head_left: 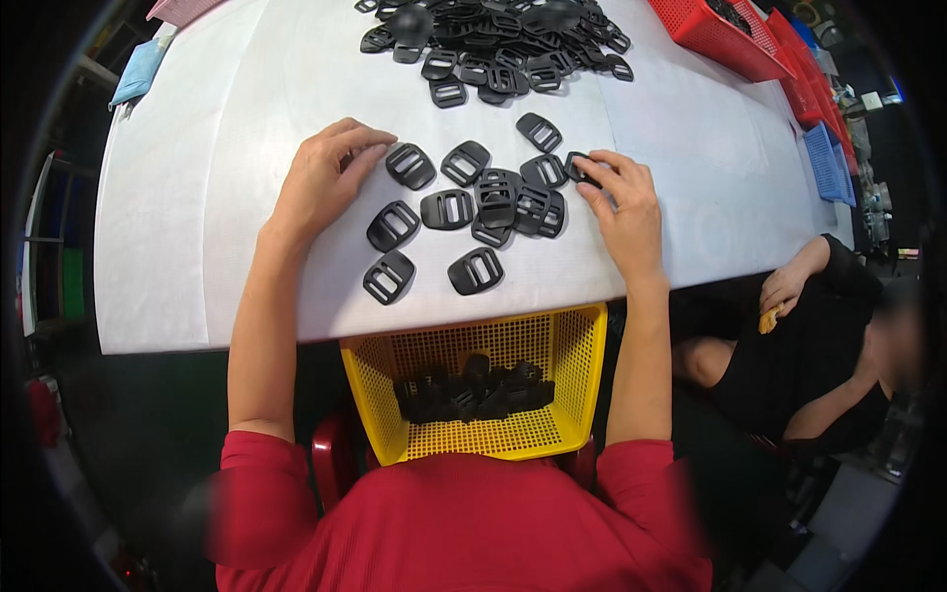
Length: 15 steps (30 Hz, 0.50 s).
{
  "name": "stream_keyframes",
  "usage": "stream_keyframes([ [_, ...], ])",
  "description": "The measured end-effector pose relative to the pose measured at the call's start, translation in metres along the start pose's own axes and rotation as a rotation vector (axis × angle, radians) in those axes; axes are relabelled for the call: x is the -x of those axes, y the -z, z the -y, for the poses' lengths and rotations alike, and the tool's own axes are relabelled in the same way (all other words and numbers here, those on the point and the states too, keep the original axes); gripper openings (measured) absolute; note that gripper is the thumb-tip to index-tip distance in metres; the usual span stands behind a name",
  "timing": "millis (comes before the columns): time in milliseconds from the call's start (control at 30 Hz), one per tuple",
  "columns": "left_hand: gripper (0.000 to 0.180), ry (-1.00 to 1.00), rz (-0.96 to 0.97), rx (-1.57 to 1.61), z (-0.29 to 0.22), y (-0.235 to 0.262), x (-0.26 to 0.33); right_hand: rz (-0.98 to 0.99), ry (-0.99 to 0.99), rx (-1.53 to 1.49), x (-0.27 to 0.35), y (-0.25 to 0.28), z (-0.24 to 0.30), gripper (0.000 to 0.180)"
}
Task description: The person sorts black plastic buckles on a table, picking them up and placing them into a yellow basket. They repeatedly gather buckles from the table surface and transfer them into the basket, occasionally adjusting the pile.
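Observation:
Loose black plastic strap buckles lie in a spread group on the white table, a few overlapping in the middle. My left hand rests at the left of the group, fingers bent and thumb a little apart from them. Its fingertips are beside a slotted buckle, and nothing shows between them. At the right, my right hand has thumb and fingers closed on a buckle, partly hidden by the fingertips. Just left of it lies another buckle, and one buckle sits farther back.
A large heap of buckles covers the far table. Below the near edge, a yellow basket holds black pieces. Red baskets and a blue basket stand right. A seated person is near the table's right side.

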State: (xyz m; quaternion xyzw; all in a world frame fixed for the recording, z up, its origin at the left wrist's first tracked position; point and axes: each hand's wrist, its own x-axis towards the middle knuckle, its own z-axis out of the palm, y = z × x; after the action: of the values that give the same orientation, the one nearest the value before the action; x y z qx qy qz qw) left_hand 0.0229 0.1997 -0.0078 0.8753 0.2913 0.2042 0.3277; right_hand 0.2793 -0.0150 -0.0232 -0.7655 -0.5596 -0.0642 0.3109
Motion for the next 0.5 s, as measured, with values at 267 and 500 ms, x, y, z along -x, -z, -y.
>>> stream_keyframes([
  [267,0.018,0.021,0.000,-0.004,0.003,0.000,0.000,0.010,-0.085,0.070,0.012,0.012,0.009,0.031],
  [500,0.018,0.046,-0.005,-0.002,0.002,-0.002,-0.001,0.124,0.126,-0.072,0.013,0.002,0.059,0.034],
])
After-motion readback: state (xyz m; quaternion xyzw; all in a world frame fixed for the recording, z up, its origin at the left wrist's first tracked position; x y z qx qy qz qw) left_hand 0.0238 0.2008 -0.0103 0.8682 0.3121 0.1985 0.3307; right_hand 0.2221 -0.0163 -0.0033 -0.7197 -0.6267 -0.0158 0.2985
